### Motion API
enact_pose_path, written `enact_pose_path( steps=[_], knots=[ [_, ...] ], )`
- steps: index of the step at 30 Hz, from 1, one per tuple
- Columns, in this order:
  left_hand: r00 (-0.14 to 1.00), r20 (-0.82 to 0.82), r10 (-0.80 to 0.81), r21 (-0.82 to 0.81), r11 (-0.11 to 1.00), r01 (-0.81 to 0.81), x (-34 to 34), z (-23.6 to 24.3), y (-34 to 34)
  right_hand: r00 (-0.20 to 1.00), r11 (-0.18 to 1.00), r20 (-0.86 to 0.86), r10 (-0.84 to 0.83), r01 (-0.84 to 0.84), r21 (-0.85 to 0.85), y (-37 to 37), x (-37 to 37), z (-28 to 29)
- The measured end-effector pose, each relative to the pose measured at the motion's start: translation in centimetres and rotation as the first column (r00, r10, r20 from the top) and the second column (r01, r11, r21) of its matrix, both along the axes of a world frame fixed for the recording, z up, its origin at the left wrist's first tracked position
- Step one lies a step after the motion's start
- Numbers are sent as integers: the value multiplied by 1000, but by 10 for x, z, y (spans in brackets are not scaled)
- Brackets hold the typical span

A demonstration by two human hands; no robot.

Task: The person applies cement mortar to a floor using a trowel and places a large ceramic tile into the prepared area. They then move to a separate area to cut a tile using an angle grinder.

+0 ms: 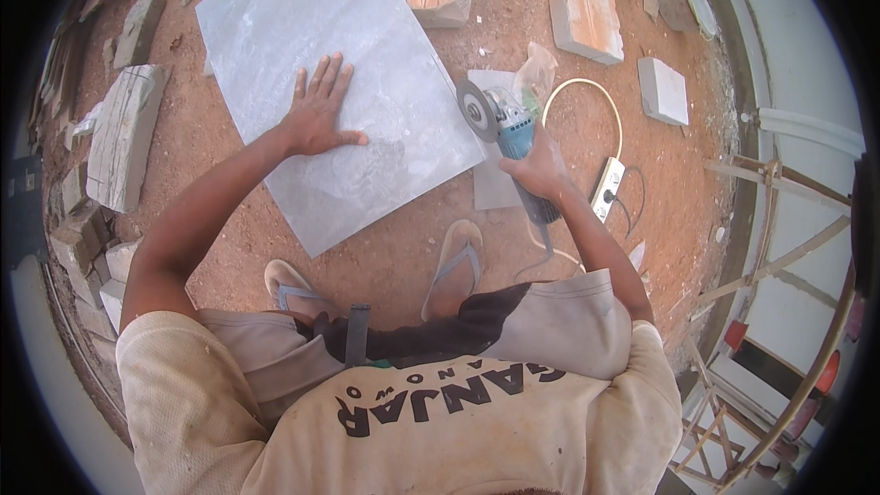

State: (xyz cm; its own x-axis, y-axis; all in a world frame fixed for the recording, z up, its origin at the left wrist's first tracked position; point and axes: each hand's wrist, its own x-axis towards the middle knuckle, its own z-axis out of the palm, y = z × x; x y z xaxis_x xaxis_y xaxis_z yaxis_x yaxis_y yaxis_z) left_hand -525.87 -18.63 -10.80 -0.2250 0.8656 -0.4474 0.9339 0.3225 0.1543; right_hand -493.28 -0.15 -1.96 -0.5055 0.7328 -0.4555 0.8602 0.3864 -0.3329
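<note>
My left hand [322, 112] lies flat on a large grey tile [275, 27], fingers spread and thumb stretched to the right. A damp-looking or dusty darker patch shows on the tile just below that hand. In my right hand [543, 165] is a teal angle grinder [518, 139], gripped round its body. Its cutting disc [477, 111] stands upright beside the tile's right edge; whether it touches the edge I cannot tell. Under the grinder lies a smaller grey tile piece [495, 185], partly hidden by the large tile and the tool.
A white power strip [607, 188] with a pale cord [621, 119] lies right of the grinder. Light blocks [587, 5] lie ahead, a white block [663, 92] and a bucket [686, 7] at right. Rubble blocks [128, 137] line the left. My sandalled feet [454, 266] are close behind the tile.
</note>
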Motion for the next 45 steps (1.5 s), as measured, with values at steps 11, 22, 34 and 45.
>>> enact_pose_path(
  steps=[11,22,34,45],
  knots=[
    [1000,0,-21,43,999,21,0,-2,-1,999,999,-19,-40,40,20,-4,28,-11],
    [1000,-12,-21,43,999,21,-2,-5,-2,998,996,9,-62,63,-60,-13,39,2],
    [1000,-9,-2,26,1000,2,-2,-6,0,999,998,26,-33,34,-47,-21,55,6],
    [1000,-14,-7,44,999,8,-3,-10,-2,999,997,19,-36,37,-70,-23,64,4]
  ],
)
